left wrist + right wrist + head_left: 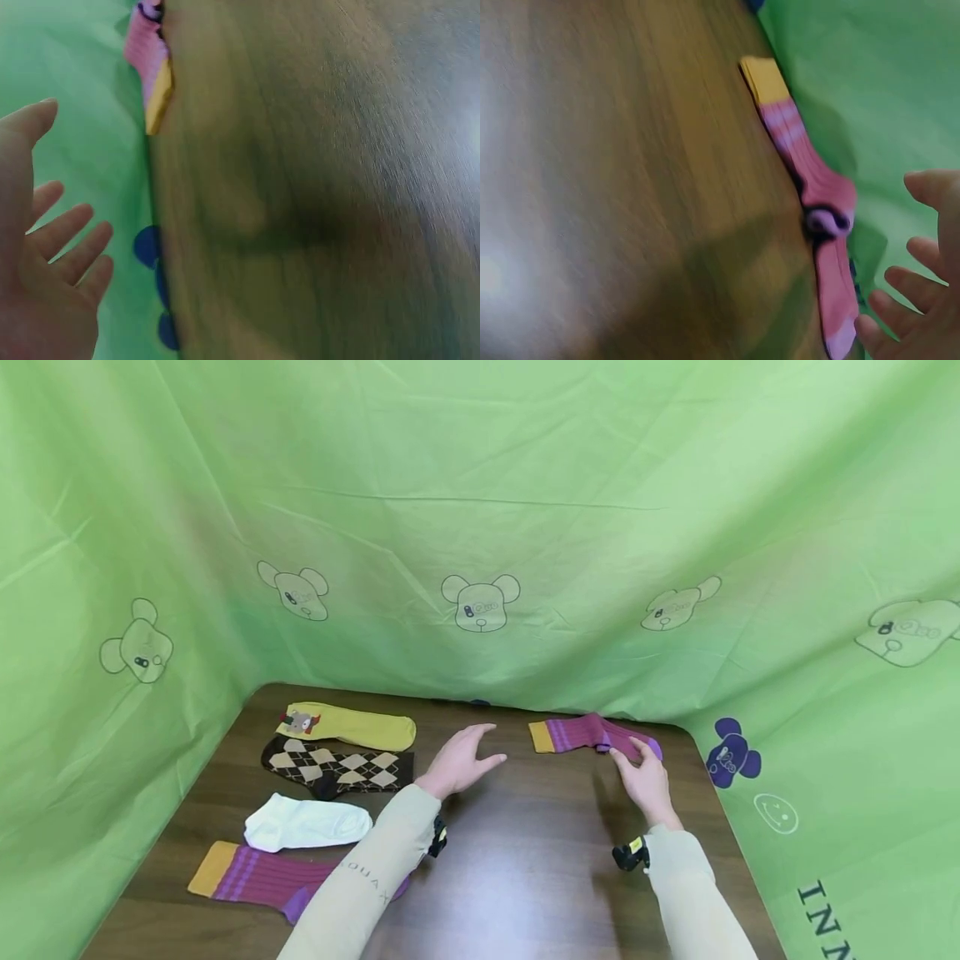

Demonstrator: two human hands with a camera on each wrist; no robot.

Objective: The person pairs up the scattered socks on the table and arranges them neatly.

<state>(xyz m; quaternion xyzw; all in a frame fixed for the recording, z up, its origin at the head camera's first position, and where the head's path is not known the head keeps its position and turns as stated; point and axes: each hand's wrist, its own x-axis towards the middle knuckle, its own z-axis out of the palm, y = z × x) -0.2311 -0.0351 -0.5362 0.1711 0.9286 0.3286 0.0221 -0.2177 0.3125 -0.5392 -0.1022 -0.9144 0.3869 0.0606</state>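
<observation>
A purple ribbed sock (576, 732) with a mustard cuff lies at the back right of the brown table, its heel bunched up. My right hand (643, 781) hovers at its toe end, thumb and fingers spread apart. In the right wrist view the fingertips overlap the toe of that sock (832, 289). My left hand (461, 766) is held over the middle of the table with fingers extended and nothing in it. The left wrist view shows its palm and parted fingers, with the sock's mustard cuff (160, 97) beyond.
On the left lie, from back to front, a yellow sock (367, 727) with an animal design, an argyle sock (360, 770), a white ankle sock (315, 824) and another purple sock (258, 877), partly hidden by my left sleeve. Green cloth (480, 543) with bear-head prints surrounds the table.
</observation>
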